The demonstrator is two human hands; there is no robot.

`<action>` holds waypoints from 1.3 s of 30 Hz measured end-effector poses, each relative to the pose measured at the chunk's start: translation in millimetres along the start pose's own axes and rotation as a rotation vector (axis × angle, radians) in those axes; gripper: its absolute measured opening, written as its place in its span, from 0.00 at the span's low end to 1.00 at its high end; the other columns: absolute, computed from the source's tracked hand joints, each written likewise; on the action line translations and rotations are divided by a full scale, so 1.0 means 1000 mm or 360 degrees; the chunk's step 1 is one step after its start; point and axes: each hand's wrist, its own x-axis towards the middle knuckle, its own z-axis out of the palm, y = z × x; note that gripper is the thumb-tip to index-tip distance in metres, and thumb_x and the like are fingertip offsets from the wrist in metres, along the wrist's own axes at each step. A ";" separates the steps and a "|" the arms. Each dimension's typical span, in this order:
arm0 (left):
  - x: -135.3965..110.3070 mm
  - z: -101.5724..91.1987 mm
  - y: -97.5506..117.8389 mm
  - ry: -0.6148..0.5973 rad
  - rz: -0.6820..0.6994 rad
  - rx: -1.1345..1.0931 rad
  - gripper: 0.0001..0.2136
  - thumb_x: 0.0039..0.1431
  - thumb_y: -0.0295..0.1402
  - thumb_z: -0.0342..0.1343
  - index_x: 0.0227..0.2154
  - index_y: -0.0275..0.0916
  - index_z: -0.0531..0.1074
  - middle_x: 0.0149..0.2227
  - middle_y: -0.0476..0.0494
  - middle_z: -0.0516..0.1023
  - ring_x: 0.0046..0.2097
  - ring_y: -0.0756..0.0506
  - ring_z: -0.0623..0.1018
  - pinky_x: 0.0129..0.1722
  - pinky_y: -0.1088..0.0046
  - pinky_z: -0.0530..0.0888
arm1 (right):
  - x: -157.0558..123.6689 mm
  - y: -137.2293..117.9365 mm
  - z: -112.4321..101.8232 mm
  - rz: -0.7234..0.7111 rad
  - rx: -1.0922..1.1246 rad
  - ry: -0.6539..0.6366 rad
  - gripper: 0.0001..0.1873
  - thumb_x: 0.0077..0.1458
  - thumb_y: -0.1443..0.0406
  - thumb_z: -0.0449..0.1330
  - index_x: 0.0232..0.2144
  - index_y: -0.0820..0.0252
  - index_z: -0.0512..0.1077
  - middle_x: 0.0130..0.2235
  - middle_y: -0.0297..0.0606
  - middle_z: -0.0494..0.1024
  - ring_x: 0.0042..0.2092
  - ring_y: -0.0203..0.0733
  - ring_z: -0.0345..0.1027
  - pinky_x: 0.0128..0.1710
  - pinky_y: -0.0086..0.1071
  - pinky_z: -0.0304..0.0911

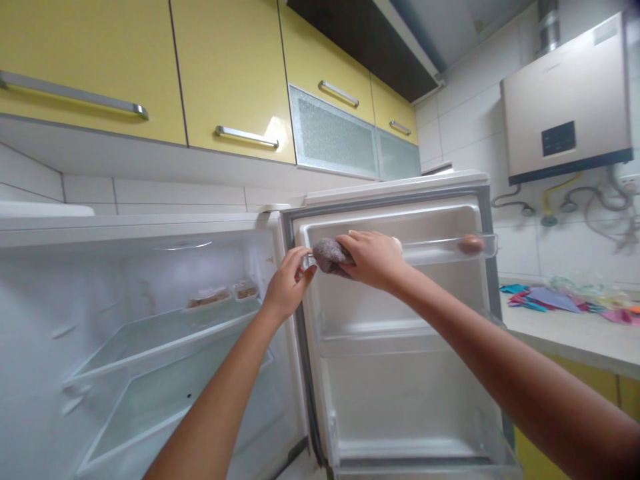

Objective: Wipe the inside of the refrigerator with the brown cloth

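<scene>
The fridge door stands wide open, its inner side facing me. My right hand is closed round a bunched grey-brown cloth, which is at the upper door shelf near its hinge-side end. That shelf is clear plastic. Fingers of my left hand pinch the left end of the same shelf, just beside the cloth. A brown egg-like round thing sits at the shelf's far right end. Part of the cloth is hidden under my right hand.
Inside the fridge, small food packs lie on a glass shelf. Lower on the door is another clear shelf. Coloured cloths or bags lie on the counter at right. Yellow cabinets hang above; a water heater is on the wall.
</scene>
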 end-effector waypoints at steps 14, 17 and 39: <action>0.000 0.005 0.004 0.0083 -0.0046 -0.0081 0.13 0.63 0.41 0.56 0.47 0.42 0.73 0.55 0.40 0.75 0.37 0.50 0.75 0.37 0.73 0.75 | 0.045 0.082 -0.021 -0.0551 0.0322 0.0461 0.28 0.45 0.70 0.57 0.52 0.60 0.73 0.52 0.46 0.79 0.54 0.50 0.70 0.54 0.39 0.63; 0.000 0.004 0.005 0.0092 -0.0058 -0.0080 0.13 0.63 0.39 0.55 0.48 0.42 0.73 0.55 0.39 0.75 0.41 0.48 0.77 0.39 0.72 0.76 | 0.071 0.060 -0.010 -0.0950 0.0027 0.0012 0.24 0.49 0.72 0.57 0.49 0.57 0.75 0.49 0.44 0.80 0.52 0.48 0.70 0.50 0.36 0.63; 0.001 0.001 0.007 0.0084 -0.0047 -0.0026 0.14 0.63 0.41 0.56 0.49 0.42 0.74 0.55 0.41 0.76 0.38 0.50 0.77 0.40 0.72 0.77 | 0.039 0.167 -0.022 -0.1091 -0.0512 0.0051 0.20 0.56 0.75 0.55 0.50 0.63 0.73 0.46 0.47 0.78 0.47 0.46 0.68 0.43 0.35 0.62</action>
